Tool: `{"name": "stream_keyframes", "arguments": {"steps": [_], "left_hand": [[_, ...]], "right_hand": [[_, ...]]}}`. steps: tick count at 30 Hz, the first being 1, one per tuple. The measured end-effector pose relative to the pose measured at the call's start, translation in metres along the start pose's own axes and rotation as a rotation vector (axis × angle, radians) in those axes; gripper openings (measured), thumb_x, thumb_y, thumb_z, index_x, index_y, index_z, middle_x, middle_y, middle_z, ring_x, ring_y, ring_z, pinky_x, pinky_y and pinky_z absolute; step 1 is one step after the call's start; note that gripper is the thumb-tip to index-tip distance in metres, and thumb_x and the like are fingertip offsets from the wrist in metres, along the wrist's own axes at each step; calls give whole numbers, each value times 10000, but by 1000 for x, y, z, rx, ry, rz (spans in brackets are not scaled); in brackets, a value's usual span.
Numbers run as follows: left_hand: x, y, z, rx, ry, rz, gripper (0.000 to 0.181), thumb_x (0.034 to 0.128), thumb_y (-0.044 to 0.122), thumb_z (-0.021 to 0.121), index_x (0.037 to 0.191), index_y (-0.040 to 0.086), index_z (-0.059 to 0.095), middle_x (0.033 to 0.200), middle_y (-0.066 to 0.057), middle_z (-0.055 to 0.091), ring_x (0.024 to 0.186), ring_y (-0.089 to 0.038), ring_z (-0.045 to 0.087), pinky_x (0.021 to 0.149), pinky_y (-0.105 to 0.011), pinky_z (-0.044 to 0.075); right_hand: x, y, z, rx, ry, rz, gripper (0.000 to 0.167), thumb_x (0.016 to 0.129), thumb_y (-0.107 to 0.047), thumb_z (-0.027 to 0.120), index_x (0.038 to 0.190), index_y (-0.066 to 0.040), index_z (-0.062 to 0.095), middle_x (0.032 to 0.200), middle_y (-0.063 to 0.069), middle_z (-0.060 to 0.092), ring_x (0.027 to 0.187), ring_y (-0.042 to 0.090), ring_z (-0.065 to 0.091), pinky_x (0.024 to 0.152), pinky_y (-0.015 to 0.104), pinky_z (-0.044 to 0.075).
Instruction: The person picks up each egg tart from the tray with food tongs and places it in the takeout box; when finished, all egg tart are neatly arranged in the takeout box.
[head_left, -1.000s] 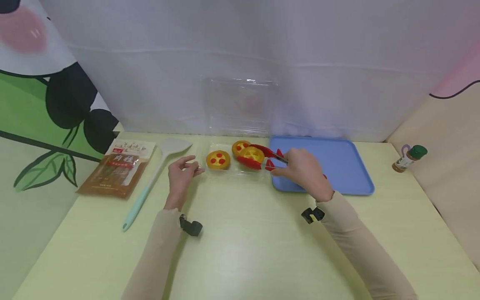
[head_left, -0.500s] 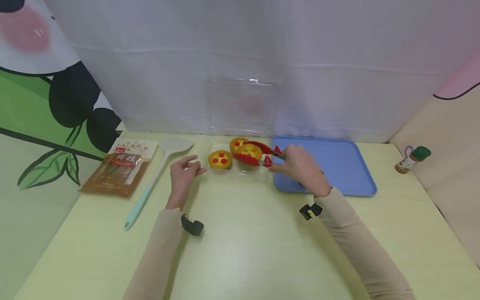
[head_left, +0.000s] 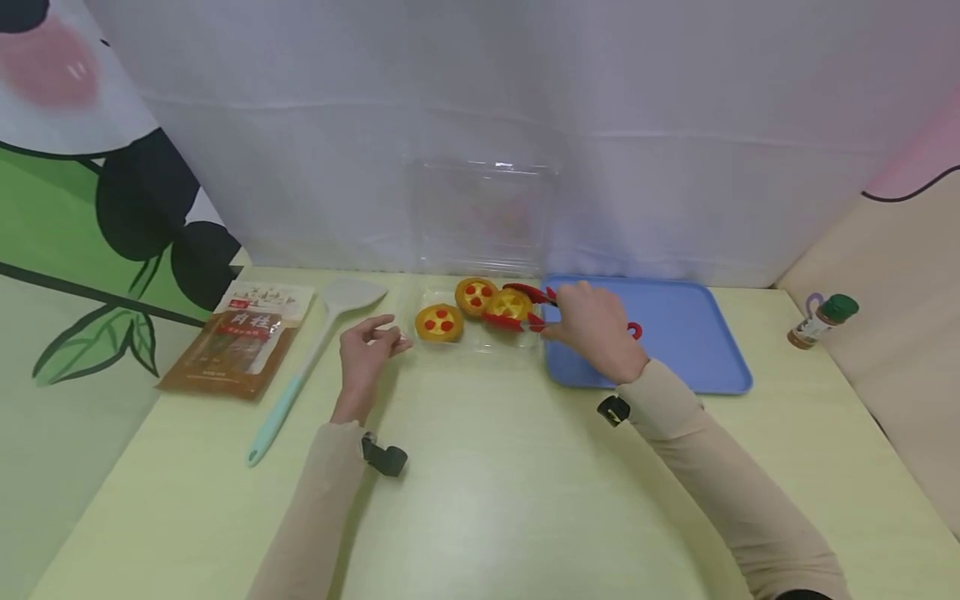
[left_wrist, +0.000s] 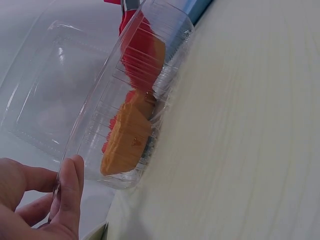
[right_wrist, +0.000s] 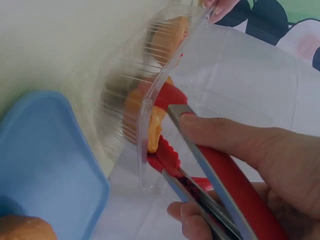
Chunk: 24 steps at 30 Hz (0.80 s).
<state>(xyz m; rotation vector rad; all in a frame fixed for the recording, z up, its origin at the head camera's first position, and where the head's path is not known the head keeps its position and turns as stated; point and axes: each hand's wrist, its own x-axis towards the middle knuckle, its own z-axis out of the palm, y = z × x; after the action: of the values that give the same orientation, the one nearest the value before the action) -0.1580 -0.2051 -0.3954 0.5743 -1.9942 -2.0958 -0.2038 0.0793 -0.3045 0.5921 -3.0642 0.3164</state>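
My left hand (head_left: 367, 358) pinches the left rim of a clear plastic clamshell box (left_wrist: 82, 120) between thumb and fingers. My right hand (head_left: 594, 332) grips red-and-steel tongs (right_wrist: 220, 175). Their red heads stand on either side of a yellow-topped tart (head_left: 510, 306) in the right part of the box; whether they press on it I cannot tell. Two tarts with red dots on top, a front-left tart (head_left: 438, 322) and a back tart (head_left: 476, 297), lie in the same box. In the left wrist view a red tong head (left_wrist: 140, 55) partly hides the yellow-topped tart.
Right of the box lies a blue tray (head_left: 675, 333), bearing another tart (right_wrist: 25, 229) seen in the right wrist view. A spice jar (head_left: 821, 320) stands farther right. On the left lie a spatula (head_left: 300, 375) and a brown food packet (head_left: 236, 342). The raised lid (head_left: 483, 212) leans by the curtain.
The tongs and yellow-topped tart shifted left a little, then back right and lower, uncovering more of the back tart. The tong heads have drawn back slightly right. My left hand stays at the rim.
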Motion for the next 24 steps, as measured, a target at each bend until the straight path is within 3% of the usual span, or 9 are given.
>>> {"name": "stream_keyframes", "arguments": {"steps": [9,17,24], "left_hand": [[2,-4,-1,-15,3,14,349,937,-29,579,1277,-109,562,767,-19,556,569,-14,665,703,-175,609],[0,-1,0,-24,-5,11,355,932,-37,582,1276,-121,554,765,-22,551,557,-14,662,681,-161,605],[0,0,1,-14,-5,6,361,934,-34,581,1283,-119,550,778,-35,545,562,-20,665,686,-161,605]], "right_hand": [[4,3,2,98,-74,14,583,750,-345,847,557,-123,344,572,-32,180,504,124,201,429,226,138],[9,0,2,-43,-19,21,567,747,-324,846,534,-139,354,559,-45,182,505,136,280,392,246,228],[11,2,5,-83,12,9,584,742,-309,854,534,-145,334,575,-43,174,493,145,279,380,250,225]]}}
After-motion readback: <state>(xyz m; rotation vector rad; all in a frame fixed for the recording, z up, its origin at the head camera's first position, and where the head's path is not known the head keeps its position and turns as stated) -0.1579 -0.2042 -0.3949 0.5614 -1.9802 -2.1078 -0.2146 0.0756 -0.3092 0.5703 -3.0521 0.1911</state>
